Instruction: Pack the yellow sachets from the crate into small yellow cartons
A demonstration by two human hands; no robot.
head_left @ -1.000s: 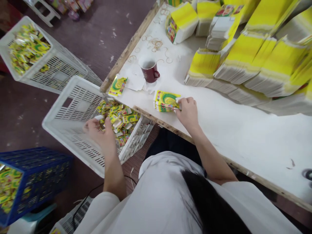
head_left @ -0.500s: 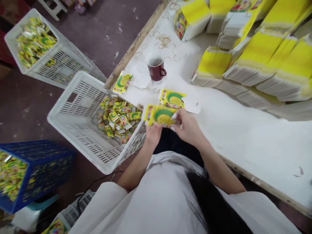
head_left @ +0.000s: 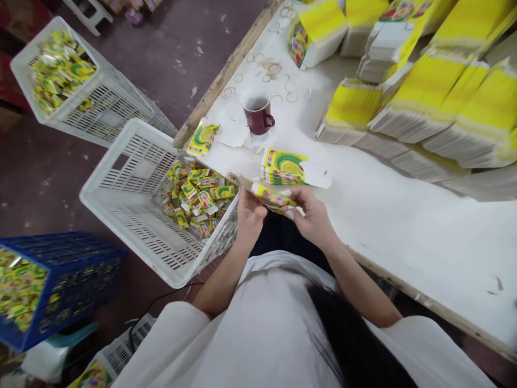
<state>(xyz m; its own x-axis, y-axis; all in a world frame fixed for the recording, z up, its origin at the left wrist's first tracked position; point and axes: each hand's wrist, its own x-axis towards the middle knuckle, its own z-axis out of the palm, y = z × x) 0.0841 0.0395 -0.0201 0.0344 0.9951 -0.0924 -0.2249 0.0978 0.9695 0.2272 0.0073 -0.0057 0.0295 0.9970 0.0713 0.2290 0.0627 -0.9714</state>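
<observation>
Your left hand point(head_left: 251, 218), half-curled, and right hand point(head_left: 314, 216), fingers pinched, held a carton point(head_left: 271, 195) between them at the table's point(head_left: 424, 242) near edge. Beyond lay a stack point(head_left: 285, 166), then a mug point(head_left: 258, 117).

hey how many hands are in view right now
2: the left hand holds the left end of a yellow carton, the right hand its right end; no others show.

Held carton point(head_left: 270, 194) partly hidden (perhaps blurred)
</observation>
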